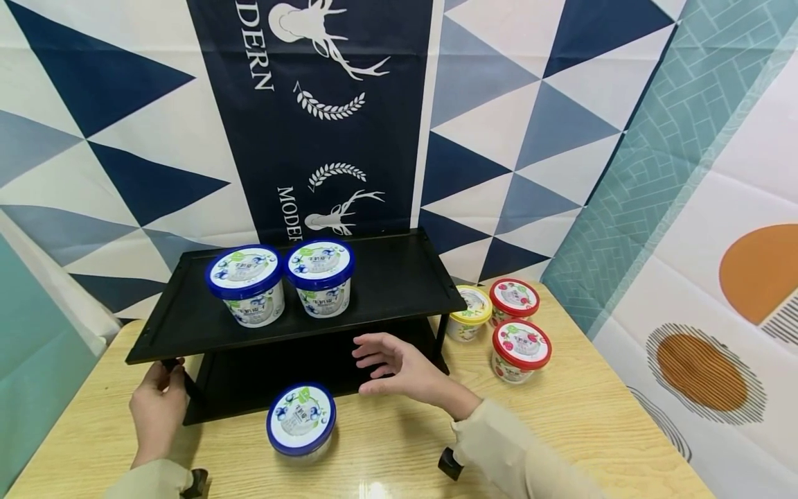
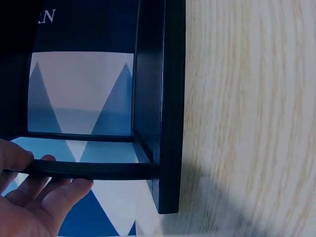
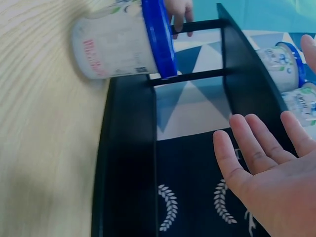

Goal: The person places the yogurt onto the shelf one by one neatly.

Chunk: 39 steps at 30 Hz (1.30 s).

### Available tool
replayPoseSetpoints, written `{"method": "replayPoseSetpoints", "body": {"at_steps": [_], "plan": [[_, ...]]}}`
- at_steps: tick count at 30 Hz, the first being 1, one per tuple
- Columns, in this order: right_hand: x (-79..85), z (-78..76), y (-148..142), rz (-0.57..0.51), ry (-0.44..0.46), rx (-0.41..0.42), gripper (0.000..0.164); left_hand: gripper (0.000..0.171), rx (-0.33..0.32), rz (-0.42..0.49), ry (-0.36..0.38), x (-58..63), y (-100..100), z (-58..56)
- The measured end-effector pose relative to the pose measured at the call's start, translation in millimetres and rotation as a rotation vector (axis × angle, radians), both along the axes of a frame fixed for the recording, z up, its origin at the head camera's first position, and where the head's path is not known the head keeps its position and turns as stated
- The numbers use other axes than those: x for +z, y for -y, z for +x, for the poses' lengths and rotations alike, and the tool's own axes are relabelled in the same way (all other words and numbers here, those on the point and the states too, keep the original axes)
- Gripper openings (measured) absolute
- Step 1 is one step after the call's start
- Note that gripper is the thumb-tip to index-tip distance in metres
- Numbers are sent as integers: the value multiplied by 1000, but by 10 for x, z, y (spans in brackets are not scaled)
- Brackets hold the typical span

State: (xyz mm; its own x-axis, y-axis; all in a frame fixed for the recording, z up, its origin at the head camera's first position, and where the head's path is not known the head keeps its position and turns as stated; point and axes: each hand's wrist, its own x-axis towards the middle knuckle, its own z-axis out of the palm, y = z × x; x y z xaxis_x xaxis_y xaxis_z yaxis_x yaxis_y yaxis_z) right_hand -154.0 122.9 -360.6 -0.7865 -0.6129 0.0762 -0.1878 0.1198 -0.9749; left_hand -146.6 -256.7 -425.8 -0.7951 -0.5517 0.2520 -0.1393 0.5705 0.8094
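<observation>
A black two-tier rack [image 1: 399,277] stands on the table, its lower shelf partly hidden under the upper one. My left hand [image 1: 158,409] grips its front left post [image 2: 113,171], thumb and fingers curled round it. Two tubs with blue lids, a left one [image 1: 252,305] and a right one [image 1: 325,298], stand side by side on the upper shelf. Another blue-lidded tub [image 1: 301,419] sits on the table before the rack. To the right of that tub, my right hand [image 1: 399,367] hovers before the lower shelf, fingers spread and holding nothing.
Right of the rack stand a yellow-lidded tub [image 1: 470,315] and two red-lidded tubs, one at the back [image 1: 515,296] and one nearer [image 1: 521,350]. A patterned cloth [image 1: 499,138] hangs behind the table [image 1: 580,430]. Dark bands sit at both wrists.
</observation>
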Motion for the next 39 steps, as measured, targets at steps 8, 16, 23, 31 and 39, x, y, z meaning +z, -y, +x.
{"method": "replayPoseSetpoints", "body": {"at_steps": [8,16,23,31,39], "plan": [[-211,-5,63,-11,36,13,65,24,5,-2,-10,-13,2,-4],[-381,12,125,-15,100,27,67,24,16,8,0,-6,4,-19],[-477,17,156,-2,125,39,69,24,10,1,-5,-15,9,-12],[-606,18,209,10,153,31,73,24,8,5,-7,-10,-2,-7],[-692,30,277,10,172,45,77,24,11,11,2,-11,-4,-5]]}}
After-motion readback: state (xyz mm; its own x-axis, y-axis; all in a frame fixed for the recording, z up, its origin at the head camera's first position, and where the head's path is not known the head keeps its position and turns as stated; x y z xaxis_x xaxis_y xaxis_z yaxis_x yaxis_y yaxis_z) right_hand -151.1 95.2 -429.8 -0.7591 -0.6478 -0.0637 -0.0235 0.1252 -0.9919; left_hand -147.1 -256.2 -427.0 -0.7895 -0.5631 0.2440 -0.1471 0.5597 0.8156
